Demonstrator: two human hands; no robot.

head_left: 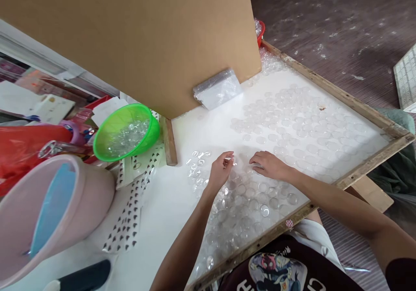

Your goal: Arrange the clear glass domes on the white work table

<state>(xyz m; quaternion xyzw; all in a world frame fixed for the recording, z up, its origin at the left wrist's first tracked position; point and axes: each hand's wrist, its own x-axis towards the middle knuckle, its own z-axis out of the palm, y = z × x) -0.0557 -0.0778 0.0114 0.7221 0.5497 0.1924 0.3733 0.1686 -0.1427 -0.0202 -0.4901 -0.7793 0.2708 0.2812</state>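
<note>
My left hand [221, 170] is over the white tabletop, its fingers curled toward the thumb. A small glint shows at its fingertips, too small to name. Just to the right, my right hand [268, 165] hovers with bent fingers, thumb and fingers a little apart, and I see nothing between them. Below both hands lies a crowd of clear round discs [253, 204], some overlapping. Shinier clear pieces [196, 169] are scattered left of my left hand. More flat, spaced-out discs [292, 118] cover the far right of the table.
A wooden rim [338, 89] edges the white table [162, 221]. A large brown board [156, 35] stands at the back, a plastic-wrapped packet [217, 89] against it. At left are a green bowl [99, 146] of clear pieces, a pink bucket [97, 195] and sheets with small dark shapes [130, 221].
</note>
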